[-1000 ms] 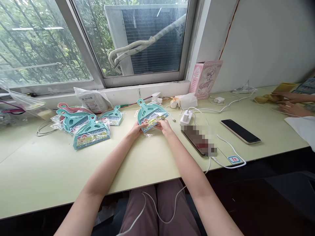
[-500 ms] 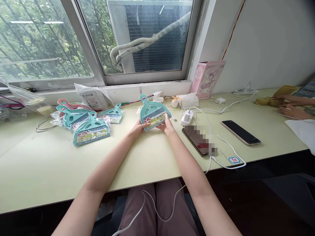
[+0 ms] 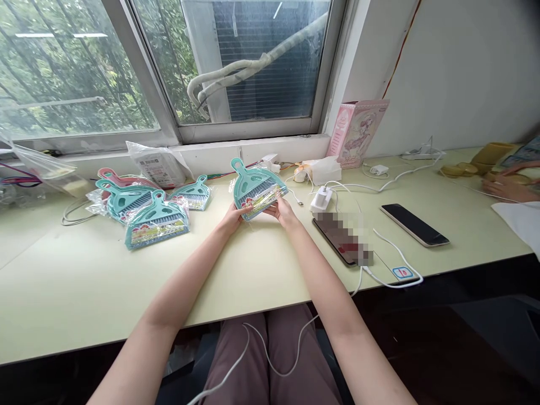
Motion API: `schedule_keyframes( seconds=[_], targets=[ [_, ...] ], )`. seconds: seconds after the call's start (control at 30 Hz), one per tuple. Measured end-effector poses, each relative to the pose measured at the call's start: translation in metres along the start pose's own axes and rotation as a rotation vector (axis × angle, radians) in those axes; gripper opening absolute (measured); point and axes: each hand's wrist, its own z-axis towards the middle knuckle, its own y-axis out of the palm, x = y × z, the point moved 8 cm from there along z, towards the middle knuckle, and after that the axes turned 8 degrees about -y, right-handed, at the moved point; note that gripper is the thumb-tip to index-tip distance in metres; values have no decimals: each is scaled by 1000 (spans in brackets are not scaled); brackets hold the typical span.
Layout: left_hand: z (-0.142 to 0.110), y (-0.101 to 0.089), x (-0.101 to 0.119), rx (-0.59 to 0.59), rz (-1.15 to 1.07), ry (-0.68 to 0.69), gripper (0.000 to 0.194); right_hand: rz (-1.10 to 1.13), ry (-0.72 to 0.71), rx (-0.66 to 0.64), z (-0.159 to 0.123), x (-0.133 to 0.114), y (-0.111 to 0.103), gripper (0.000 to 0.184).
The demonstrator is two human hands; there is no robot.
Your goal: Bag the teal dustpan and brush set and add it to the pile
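Note:
A teal dustpan-and-brush set [image 3: 256,187] in clear wrap is held up just above the table, its handle pointing away from me. My left hand [image 3: 234,218] grips its lower left corner, thumb over the front. At the lower right edge, my right hand [image 3: 282,211] holds it with fingers partly behind the pack. To the left lie more wrapped sets: a teal one [image 3: 157,223] in front, another teal one [image 3: 195,194] farther back, and a teal one [image 3: 126,199] overlapping a pink one [image 3: 122,178].
Right of my hands are a charger block [image 3: 322,199], a phone with blurred screen [image 3: 337,242] and another phone [image 3: 414,225], with white cables around. A pink box [image 3: 358,134] stands by the wall. Another person's hand [image 3: 506,185] is at far right, near yellow rolls [image 3: 491,157].
Both my hands have shifted the held dustpan set slightly left and tilted it a little. The other person's hand at far right has moved away from the yellow rolls.

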Motion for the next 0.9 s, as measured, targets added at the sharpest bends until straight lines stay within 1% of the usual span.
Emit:
schedule_keyframes(
  seconds=[0.07,0.1,0.13,0.33,0.43,0.53,0.63,0.77,0.83,0.9],
  targets=[
    [0,-1,1,-5,17,-11,55,-22,-30,-35,-1,0,3,9],
    [0,0,1,-18,28,-25,55,-30,-40,-33,-1,1,2,4],
    [-1,1,0,-37,37,-44,55,-32,-49,-21,-1,2,1,4],
    [-10,18,-8,-242,109,-197,58,39,-111,50,0,-4,-7,8],
    [-13,19,-12,-289,133,-246,62,51,-108,62,-1,-8,-8,10],
    [-11,19,-10,-297,83,-210,57,61,-96,55,-3,-10,-7,12],
    [-3,16,-5,-258,-53,-138,50,67,-81,57,-2,-10,-6,16],
    [5,3,1,-111,-169,-64,39,25,-50,21,0,-3,-5,16],
    [5,-5,0,-27,-174,-75,30,-20,-27,-18,1,1,-2,15],
    [3,-9,-4,29,-155,-117,25,-64,-9,-42,3,4,-2,12]
  ],
)
